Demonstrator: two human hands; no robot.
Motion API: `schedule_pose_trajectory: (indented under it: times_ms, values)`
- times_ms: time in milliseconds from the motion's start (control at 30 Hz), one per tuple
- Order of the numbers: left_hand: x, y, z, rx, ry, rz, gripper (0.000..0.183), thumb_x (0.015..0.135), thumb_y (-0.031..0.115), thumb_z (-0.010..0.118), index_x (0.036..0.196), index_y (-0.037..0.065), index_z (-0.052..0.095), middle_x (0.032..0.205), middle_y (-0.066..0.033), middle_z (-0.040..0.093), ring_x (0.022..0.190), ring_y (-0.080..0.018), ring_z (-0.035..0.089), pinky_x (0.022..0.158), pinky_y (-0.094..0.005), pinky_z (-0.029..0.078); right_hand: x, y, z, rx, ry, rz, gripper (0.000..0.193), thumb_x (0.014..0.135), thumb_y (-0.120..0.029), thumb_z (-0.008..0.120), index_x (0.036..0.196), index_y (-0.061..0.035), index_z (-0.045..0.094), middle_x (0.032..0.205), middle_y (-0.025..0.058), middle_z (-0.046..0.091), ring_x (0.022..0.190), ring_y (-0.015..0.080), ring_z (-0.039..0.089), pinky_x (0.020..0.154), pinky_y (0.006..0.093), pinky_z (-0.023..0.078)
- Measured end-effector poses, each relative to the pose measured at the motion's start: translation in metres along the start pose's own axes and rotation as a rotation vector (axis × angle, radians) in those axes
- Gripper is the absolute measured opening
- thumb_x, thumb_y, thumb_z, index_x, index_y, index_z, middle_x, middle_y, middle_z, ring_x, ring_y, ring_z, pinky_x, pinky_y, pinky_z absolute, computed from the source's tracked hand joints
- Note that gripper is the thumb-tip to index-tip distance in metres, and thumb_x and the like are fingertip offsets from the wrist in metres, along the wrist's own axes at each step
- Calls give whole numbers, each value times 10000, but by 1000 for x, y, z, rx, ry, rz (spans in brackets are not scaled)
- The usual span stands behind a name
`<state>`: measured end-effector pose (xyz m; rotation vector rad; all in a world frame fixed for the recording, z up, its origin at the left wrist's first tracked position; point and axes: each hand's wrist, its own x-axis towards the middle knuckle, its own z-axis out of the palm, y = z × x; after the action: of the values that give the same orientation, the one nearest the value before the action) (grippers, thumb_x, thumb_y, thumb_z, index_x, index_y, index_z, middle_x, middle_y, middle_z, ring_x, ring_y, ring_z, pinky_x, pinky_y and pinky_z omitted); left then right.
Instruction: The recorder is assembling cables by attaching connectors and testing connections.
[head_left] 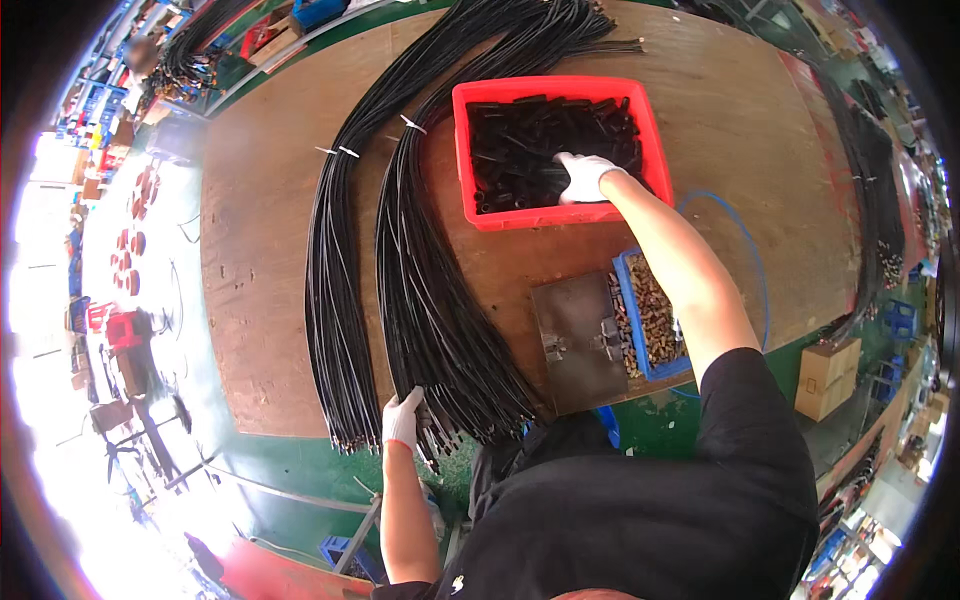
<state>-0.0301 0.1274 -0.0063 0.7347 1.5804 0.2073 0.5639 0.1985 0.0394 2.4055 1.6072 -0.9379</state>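
Note:
My left hand (401,418), in a white glove, is closed on a black cable (432,440) at the near end of the right-hand bundle of black cables (425,280). Its fingertips are partly hidden among the cable ends. A second cable bundle (332,300) lies to the left. My right hand (588,179), also gloved in white, reaches over the front wall of a red bin (560,216). Its fingers look apart against the short black sleeves (540,130) heaped inside; some fingertips are hard to make out.
A blue tray (655,372) of small brass-coloured fittings sits at the table's near edge, beside a dark metal plate (570,345). White ties (413,125) band the cables. A blue hose (757,260) curves across the wooden table (260,250). A cardboard box (828,378) stands at right.

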Motion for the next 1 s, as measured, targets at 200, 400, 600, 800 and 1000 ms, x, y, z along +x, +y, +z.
schedule_pose_trajectory:
  times_ms: [200, 400, 600, 800, 1000]
  values:
    - [-9, 2, 18, -43, 81, -3, 228, 948, 289, 786, 957, 78, 702, 747, -13, 662, 572, -128, 609, 511, -295, 521, 24, -10, 3, -50, 92, 107, 846, 806, -355, 824, 1569, -284, 465, 1534, 190, 500, 1351, 396, 577, 1101, 504, 518]
    - [-14, 6, 26, 2, 108, 14, 232, 949, 280, 783, 969, 62, 706, 753, -22, 664, 572, -141, 608, 509, -300, 512, 21, 1, 19, -120, 150, 8, 617, 853, -166, 692, 1452, -247, 567, 1363, 181, 640, 1222, 357, 680, 983, 495, 582]
    - [-20, 6, 29, -13, 135, -3, 246, 960, 274, 769, 919, 49, 678, 745, -41, 641, 574, -147, 599, 510, -309, 523, 27, 20, 29, -30, 217, 44, 580, 873, -153, 658, 1443, -208, 566, 1355, 174, 646, 1204, 367, 683, 963, 508, 580]
    - [-17, 7, 30, -44, 131, 18, 213, 952, 269, 772, 961, 64, 715, 751, -20, 666, 571, -140, 612, 499, -301, 504, 28, 58, 16, 574, 562, -161, 532, 831, -128, 726, 1347, -133, 594, 1156, 157, 724, 1111, 323, 713, 925, 424, 564]
    - [-17, 7, 30, -27, 128, 13, 229, 952, 275, 772, 928, 60, 694, 743, -42, 668, 545, -153, 606, 506, -304, 518, -2, 74, -21, 1521, 246, -146, 523, 869, -51, 659, 1376, -141, 563, 1048, 45, 696, 820, 165, 686, 575, 320, 508]
